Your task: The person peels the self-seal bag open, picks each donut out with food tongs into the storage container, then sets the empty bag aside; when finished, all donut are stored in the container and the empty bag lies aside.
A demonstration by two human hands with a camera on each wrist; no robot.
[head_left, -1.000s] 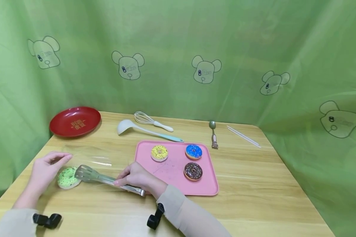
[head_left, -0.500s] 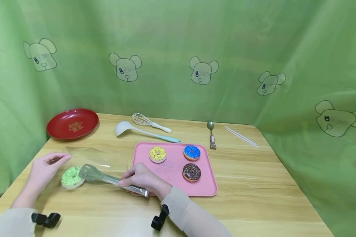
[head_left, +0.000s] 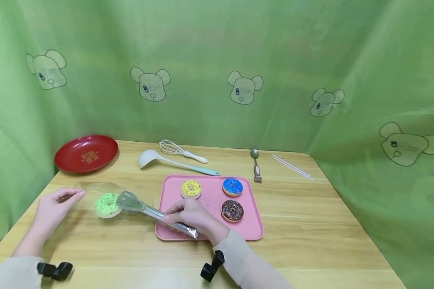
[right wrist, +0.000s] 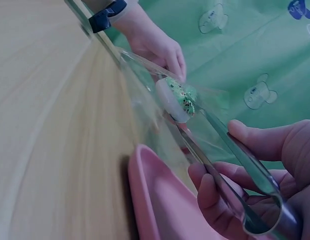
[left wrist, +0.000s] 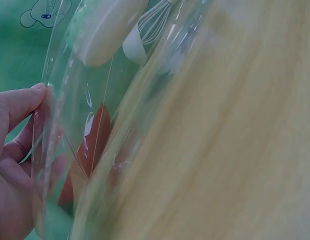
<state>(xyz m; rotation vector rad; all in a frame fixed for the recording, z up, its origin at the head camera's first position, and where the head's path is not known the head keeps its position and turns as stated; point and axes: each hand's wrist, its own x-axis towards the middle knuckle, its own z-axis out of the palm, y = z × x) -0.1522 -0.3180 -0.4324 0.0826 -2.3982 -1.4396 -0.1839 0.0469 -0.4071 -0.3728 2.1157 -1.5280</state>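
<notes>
My left hand pinches the edge of a clear plastic bag between thumb and fingers. Metal tongs are in my right hand, gripped along their arms. Between the tong tips is a green sprinkled donut, raised off the table and tilted in the right wrist view. The bag lies around or behind the donut; whether the donut is inside it I cannot tell. A pink tray under my right hand bears a yellow donut, a blue donut and a chocolate donut.
A red plate stands at the back left of the wooden table. Along the back lie a ladle, a whisk, a spoon and white sticks. A green curtain hangs behind.
My right hand has moved right and slightly back, carrying the tongs and the green donut away from my left hand. The left hand stays nearly in place; the head view has shifted slightly.
</notes>
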